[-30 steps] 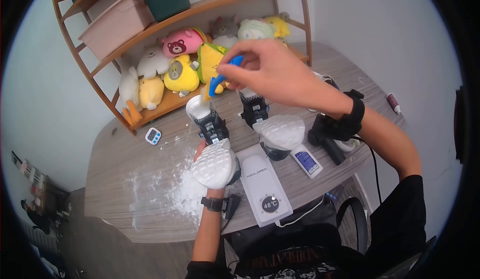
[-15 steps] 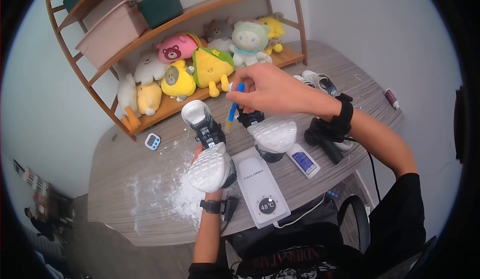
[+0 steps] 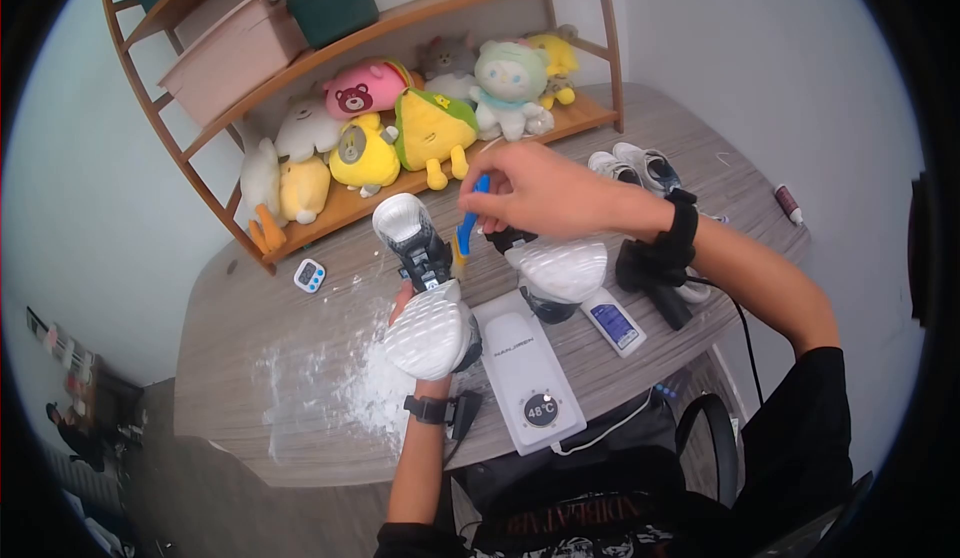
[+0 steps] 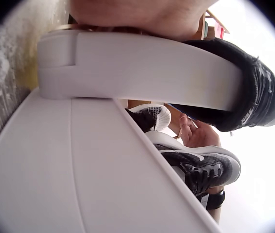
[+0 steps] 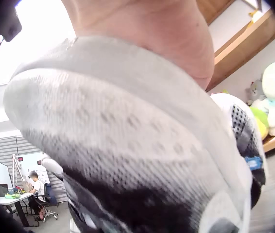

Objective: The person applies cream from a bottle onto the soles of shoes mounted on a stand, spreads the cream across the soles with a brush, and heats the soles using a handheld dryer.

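Note:
In the head view my right hand [image 3: 565,196] pinches a blue-handled brush [image 3: 467,233]. Its yellowish bristles point down beside the dark part of the rear left shoe [image 3: 403,220]. My left hand [image 3: 403,300] is mostly behind the near left shoe [image 3: 430,333], whose white patterned sole faces up; its grip is hidden. The left wrist view has skin against a white support arm [image 4: 152,70] carrying a black shoe [image 4: 266,92]. A white-and-black shoe [image 5: 113,116] fills much of the right wrist view. Another shoe [image 3: 565,268] stands sole-up to the right.
A white NANJIREN heater [image 3: 525,368] reading 48°C is in front, with a white bottle [image 3: 612,323] beside it. White powder [image 3: 375,388] covers the table's left part, near a small timer [image 3: 310,276]. Plush toys [image 3: 435,128] line the back shelf; more shoes [image 3: 640,166] lie at right.
My right hand has moved the brush down and right, from over the rear left shoe's white end to beside its dark part. My left hand has stayed at the near left shoe.

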The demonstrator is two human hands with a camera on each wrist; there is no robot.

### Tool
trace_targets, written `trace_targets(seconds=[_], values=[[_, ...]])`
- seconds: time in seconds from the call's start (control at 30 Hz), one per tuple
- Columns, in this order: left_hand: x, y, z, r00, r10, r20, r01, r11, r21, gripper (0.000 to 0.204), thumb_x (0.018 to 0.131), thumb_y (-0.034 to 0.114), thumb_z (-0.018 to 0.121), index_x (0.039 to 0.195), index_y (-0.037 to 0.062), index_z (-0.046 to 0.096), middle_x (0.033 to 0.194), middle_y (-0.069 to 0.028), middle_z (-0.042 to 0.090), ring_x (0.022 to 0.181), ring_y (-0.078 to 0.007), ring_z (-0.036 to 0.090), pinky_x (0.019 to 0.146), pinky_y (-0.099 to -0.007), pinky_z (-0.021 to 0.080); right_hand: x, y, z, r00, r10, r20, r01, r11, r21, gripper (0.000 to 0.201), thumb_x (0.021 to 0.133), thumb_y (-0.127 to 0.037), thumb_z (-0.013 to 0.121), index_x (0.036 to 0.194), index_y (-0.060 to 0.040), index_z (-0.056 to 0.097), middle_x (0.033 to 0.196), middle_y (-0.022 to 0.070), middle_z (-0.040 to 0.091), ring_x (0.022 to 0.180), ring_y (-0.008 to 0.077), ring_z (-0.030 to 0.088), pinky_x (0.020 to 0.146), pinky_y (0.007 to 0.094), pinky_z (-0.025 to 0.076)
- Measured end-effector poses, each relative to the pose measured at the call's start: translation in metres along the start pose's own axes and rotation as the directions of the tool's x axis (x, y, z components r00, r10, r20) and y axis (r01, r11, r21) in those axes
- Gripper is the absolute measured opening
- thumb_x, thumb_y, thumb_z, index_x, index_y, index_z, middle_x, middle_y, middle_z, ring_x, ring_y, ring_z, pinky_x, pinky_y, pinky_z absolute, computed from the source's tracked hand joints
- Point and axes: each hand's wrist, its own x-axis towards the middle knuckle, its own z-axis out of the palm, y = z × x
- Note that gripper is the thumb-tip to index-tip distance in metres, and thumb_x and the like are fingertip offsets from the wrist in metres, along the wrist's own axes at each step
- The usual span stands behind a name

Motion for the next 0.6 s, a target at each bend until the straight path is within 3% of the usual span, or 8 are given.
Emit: trace_targets(seconds=[0.03, 0.07, 0.13, 0.27, 0.37, 0.43, 0.57, 0.6], values=[[-0.001, -0.001, 0.002, 0.991, 0.134, -0.017, -0.129, 0.978, 0.161, 0.038, 0.107, 0.041, 0.05, 0.118, 0.0081, 0.065, 0.096, -0.0042, 0.071, 0.08, -0.0136, 0.068, 0.069, -0.0272, 0.056, 0.002, -0.003, -0.001, 0.999, -0.005, -0.033, 0.005, 1.0, 0.009, 0.03, 0.104, -0.023, 0.065, 0.114, 0.0056, 0.066, 0.092, 0.0129, 0.075, 0.085, 0.0162, 0.076, 0.077, 0.0294, 0.06], [0.001, 0.001, 0.002, 0.991, 0.135, -0.022, -0.13, 0.979, 0.159, 0.038, 0.107, 0.041, 0.05, 0.118, 0.0081, 0.065, 0.096, -0.0042, 0.071, 0.08, -0.0136, 0.068, 0.069, -0.0272, 0.056, 0.002, -0.006, -0.003, 1.0, -0.006, -0.027, 0.006, 1.0, 0.008, 0.03, 0.104, -0.023, 0.065, 0.114, 0.0056, 0.066, 0.092, 0.0129, 0.075, 0.085, 0.0162, 0.076, 0.077, 0.0294, 0.06], [0.006, 0.005, 0.002, 0.994, -0.094, 0.05, 0.101, 0.98, -0.172, 0.037, 0.107, 0.04, 0.049, 0.114, 0.0085, 0.066, 0.091, -0.0035, 0.071, 0.077, -0.0137, 0.067, 0.068, -0.0274, 0.056, 0.003, -0.015, -0.006, 0.997, -0.011, -0.077, 0.013, 0.999, 0.038, 0.033, 0.105, -0.024, 0.065, 0.117, 0.0065, 0.065, 0.092, 0.013, 0.075, 0.085, 0.0159, 0.076, 0.079, 0.0282, 0.061], [0.011, -0.002, -0.005, 0.994, -0.075, 0.081, 0.089, 0.979, -0.183, 0.036, 0.106, 0.04, 0.051, 0.112, 0.0079, 0.067, 0.091, -0.0039, 0.072, 0.078, -0.014, 0.068, 0.068, -0.0275, 0.056, 0.005, -0.033, -0.009, 0.994, -0.038, -0.102, 0.038, 0.999, 0.003, 0.033, 0.105, -0.025, 0.065, 0.117, 0.0062, 0.066, 0.095, 0.0135, 0.076, 0.086, 0.0156, 0.076, 0.08, 0.0278, 0.061], [0.02, -0.013, -0.015, 0.999, -0.039, -0.008, 0.038, 0.994, -0.099, 0.035, 0.105, 0.039, 0.053, 0.11, 0.0072, 0.068, 0.092, -0.0059, 0.073, 0.078, -0.0157, 0.07, 0.068, -0.0291, 0.058, 0.007, -0.042, -0.01, 0.988, -0.034, -0.149, 0.031, 0.999, -0.021, 0.034, 0.105, -0.025, 0.065, 0.118, 0.0065, 0.065, 0.098, 0.0143, 0.076, 0.088, 0.0163, 0.076, 0.082, 0.0283, 0.061], [0.028, -0.018, -0.026, 0.997, -0.077, 0.027, 0.079, 0.993, -0.085, 0.036, 0.104, 0.039, 0.056, 0.11, 0.0059, 0.068, 0.093, -0.0083, 0.074, 0.077, -0.0182, 0.072, 0.068, -0.0315, 0.06, 0.008, -0.045, -0.01, 0.968, -0.106, -0.227, 0.119, 0.992, 0.042, 0.033, 0.103, -0.025, 0.066, 0.115, 0.0063, 0.067, 0.09, 0.0148, 0.077, 0.084, 0.0171, 0.077, 0.076, 0.0277, 0.06], [0.021, -0.01, -0.018, 0.986, -0.13, 0.108, 0.152, 0.96, -0.234, 0.039, 0.102, 0.039, 0.06, 0.112, 0.0027, 0.068, 0.092, -0.0105, 0.074, 0.077, -0.021, 0.073, 0.069, -0.0341, 0.062, 0.007, -0.055, -0.013, 0.963, -0.111, -0.244, 0.146, 0.98, 0.131, 0.032, 0.104, -0.023, 0.065, 0.116, 0.006, 0.066, 0.092, 0.014, 0.077, 0.087, 0.0151, 0.076, 0.08, 0.0264, 0.06], [0.013, -0.004, -0.009, 0.988, -0.112, 0.109, 0.139, 0.951, -0.278, 0.034, 0.104, 0.034, 0.06, 0.111, 0.0012, 0.069, 0.089, -0.0095, 0.074, 0.075, -0.0195, 0.073, 0.067, -0.0339, 0.062, 0.007, -0.054, -0.015, 0.953, -0.136, -0.271, 0.189, 0.965, 0.18, 0.031, 0.104, -0.022, 0.065, 0.116, 0.0064, 0.066, 0.093, 0.0143, 0.076, 0.089, 0.0148, 0.076, 0.081, 0.0265, 0.059]])
